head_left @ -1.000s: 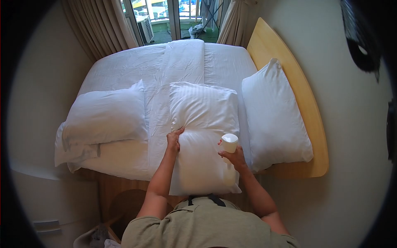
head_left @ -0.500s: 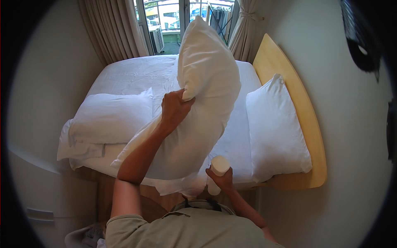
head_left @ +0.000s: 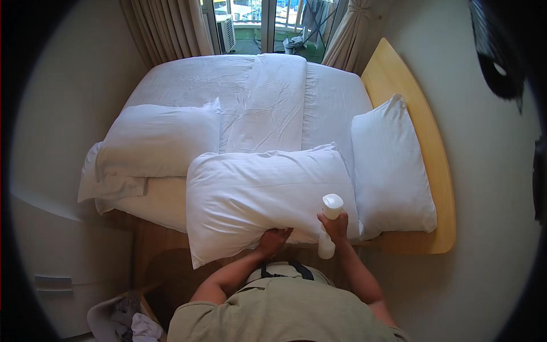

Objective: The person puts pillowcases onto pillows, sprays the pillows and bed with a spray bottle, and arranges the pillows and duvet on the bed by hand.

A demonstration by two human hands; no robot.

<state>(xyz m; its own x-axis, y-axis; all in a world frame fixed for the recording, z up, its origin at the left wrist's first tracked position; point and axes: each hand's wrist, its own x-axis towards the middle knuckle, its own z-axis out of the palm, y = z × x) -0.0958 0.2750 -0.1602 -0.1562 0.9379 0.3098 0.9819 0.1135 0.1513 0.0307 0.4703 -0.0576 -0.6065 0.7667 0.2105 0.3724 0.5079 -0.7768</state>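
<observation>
A large white pillow (head_left: 268, 188) lies crosswise on the near side of the bed. My left hand (head_left: 276, 240) is closed at the pillow's near edge, its fingers partly hidden in the fabric. In my right hand (head_left: 335, 224) is a white bottle (head_left: 326, 246) with a wide pale top, held upright over the pillow's near right corner. Another white pillow (head_left: 162, 139) rests to the left, on folded white cloth. A third pillow (head_left: 390, 168) lies against the headboard on the right.
The bed (head_left: 336, 97) has a wrinkled white sheet and a folded cover (head_left: 276, 100) across it. A wooden headboard (head_left: 424, 125) stands at the right. Curtains (head_left: 171, 31) flank a glass door at the back. Clothes (head_left: 145, 328) sit in a container at lower left.
The middle pillow was lifted and tilted upright, and now lies flat, turned crosswise. My left hand has come down to its near edge. My right hand with the bottle has shifted right.
</observation>
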